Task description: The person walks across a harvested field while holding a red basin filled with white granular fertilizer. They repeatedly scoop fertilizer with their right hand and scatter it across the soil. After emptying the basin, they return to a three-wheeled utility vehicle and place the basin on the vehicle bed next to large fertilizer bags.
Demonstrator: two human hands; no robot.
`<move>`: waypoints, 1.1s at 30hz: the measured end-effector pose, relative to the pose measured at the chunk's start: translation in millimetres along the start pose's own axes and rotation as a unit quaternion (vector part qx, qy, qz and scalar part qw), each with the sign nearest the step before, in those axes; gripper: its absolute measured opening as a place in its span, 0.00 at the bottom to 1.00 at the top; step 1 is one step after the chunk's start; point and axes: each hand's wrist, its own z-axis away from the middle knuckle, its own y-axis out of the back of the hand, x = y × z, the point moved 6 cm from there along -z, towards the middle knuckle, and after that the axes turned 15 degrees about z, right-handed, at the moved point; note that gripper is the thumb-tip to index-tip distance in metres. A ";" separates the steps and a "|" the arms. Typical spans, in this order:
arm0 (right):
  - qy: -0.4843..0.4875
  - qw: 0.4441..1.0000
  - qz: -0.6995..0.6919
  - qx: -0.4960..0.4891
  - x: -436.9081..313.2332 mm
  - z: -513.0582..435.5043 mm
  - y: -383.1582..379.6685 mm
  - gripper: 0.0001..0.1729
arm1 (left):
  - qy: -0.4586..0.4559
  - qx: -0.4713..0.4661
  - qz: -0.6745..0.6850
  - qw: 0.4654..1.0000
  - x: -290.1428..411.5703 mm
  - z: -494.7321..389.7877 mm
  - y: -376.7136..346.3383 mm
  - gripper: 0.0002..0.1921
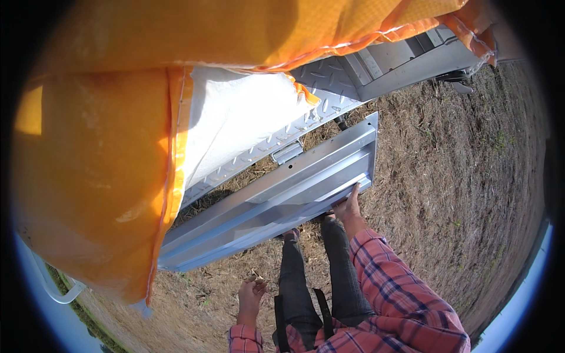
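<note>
A ribbed silver metal tailgate panel [282, 196] hangs slanting before me, lowered from the edge of a diamond-plate bed [324, 103]. My right hand [348, 211] grips the panel's near edge close to its right corner, thumb on top and fingers partly hidden beneath. My left hand [252, 294] hangs apart from the panel, fingers loosely bent and nothing clearly in them. A large orange tarpaulin [101, 176] drapes over the bed and covers the panel's left end. Its white underside [238, 119] shows where a corner is folded back.
A metal hinge or latch bracket [288, 152] sits between bed and panel. A metal side frame [406, 66] runs off to the upper right. Dry, straw-strewn ground [441, 185] lies around. A bent white tube [66, 298] juts out below the tarpaulin at the left.
</note>
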 end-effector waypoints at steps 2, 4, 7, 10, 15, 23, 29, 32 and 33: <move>-0.009 0.999 0.034 0.029 1.5 8.0 12.0 0.56 | 0.057 0.066 0.127 0.988 -15.0 -27.7 -19.4 0.17; -0.002 0.999 0.038 0.029 0.6 21.9 25.6 0.53 | 0.123 0.182 0.269 0.938 -36.4 -59.6 -49.0 0.22; 0.008 0.999 0.023 -0.039 -4.8 52.4 45.5 0.53 | 0.054 0.030 0.462 0.885 -46.0 -100.3 -104.1 0.25; -0.054 0.998 0.017 0.007 -18.3 80.7 77.2 0.50 | 0.070 0.025 0.580 0.811 -59.0 -119.4 -114.1 0.23; 0.308 0.879 0.320 0.174 -183.0 48.8 78.9 0.29 | 0.086 0.040 0.571 0.816 -61.7 -122.8 -92.8 0.19; 0.096 0.743 0.609 -0.259 -230.6 -50.2 2.3 0.21 | 0.060 0.079 0.552 0.828 -72.3 -94.1 -74.6 0.21; 0.160 0.731 0.640 -0.171 -234.8 -38.3 32.8 0.21 | 0.081 0.071 0.611 0.784 -67.2 -93.2 -85.1 0.19; 0.186 0.722 0.651 -0.146 -236.1 -33.9 45.5 0.21 | 0.081 0.053 0.616 0.782 -64.1 -88.8 -89.4 0.20; 0.193 0.718 0.654 -0.139 -236.1 -32.2 48.4 0.21 | 0.068 0.057 0.598 0.797 -64.5 -85.0 -87.7 0.20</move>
